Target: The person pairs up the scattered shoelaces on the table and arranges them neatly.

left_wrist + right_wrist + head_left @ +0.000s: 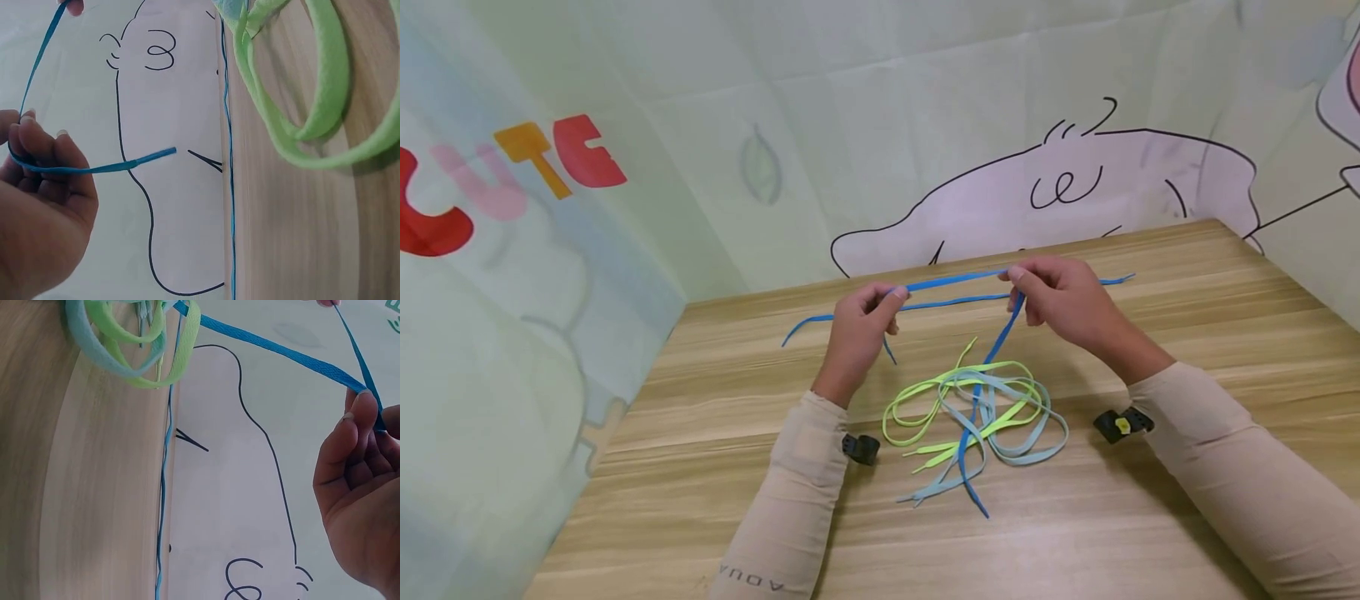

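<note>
A flat blue shoelace is stretched between my two raised hands over the table. My left hand pinches it near one end, and the short tip dangles below the fingers; the left wrist view shows this tipped end sticking out past the palm. My right hand pinches the same lace between thumb and fingers. From there its long tail hangs down across a loose heap of yellow-green laces and pale blue laces. Behind the hands, another blue lace lies lengthwise along the table.
The wood-grain table ends at the back against a printed cloth with cartoon drawings and letters. Each forearm wears a beige sleeve, with a small black device at the left wrist and another black device at the right.
</note>
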The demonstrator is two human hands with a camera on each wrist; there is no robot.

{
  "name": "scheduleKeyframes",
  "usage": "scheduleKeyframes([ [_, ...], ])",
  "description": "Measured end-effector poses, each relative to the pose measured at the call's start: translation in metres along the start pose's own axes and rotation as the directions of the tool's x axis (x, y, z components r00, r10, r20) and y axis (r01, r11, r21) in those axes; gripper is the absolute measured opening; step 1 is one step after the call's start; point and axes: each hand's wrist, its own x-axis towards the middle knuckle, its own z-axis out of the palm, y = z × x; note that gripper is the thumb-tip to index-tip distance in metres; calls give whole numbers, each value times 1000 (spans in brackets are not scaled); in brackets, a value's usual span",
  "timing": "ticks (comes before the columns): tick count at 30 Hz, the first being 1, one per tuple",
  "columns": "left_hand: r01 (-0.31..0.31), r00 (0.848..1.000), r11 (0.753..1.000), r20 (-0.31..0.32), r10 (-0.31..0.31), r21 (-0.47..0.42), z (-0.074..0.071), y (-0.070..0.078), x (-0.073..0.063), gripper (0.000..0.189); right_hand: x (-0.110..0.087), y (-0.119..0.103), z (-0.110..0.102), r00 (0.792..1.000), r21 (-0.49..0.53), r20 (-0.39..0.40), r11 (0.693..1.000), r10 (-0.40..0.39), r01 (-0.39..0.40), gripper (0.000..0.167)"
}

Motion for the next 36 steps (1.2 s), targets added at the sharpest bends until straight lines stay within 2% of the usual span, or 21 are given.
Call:
scheduleKeyframes([
  [6, -12, 1000, 1000, -26, 12, -28, -1, 4, 1, 27, 1, 0, -2, 1000, -41, -16, 999, -8, 8, 28],
  [14, -26, 998, 998, -65, 22, -57, -3, 3, 6, 26, 2, -2, -6, 999, -47, -41, 999, 26, -27, 27],
  [22, -42, 995, 996, -96, 34, -81, -7, 1, 9, 24, 5, 1, -10, 998, -43, -62, 999, -3, 0, 24],
  [30, -16, 995, 991, -101, 3, -130, -11, -1, 9, 23, 6, 5, -14, 996, -62, -92, 998, 9, -15, 23],
  [36, 64, 994, 984, -79, -78, -165, -17, -8, 5, 23, 3, 10, -15, 993, -67, -112, 996, 43, -50, 22],
])
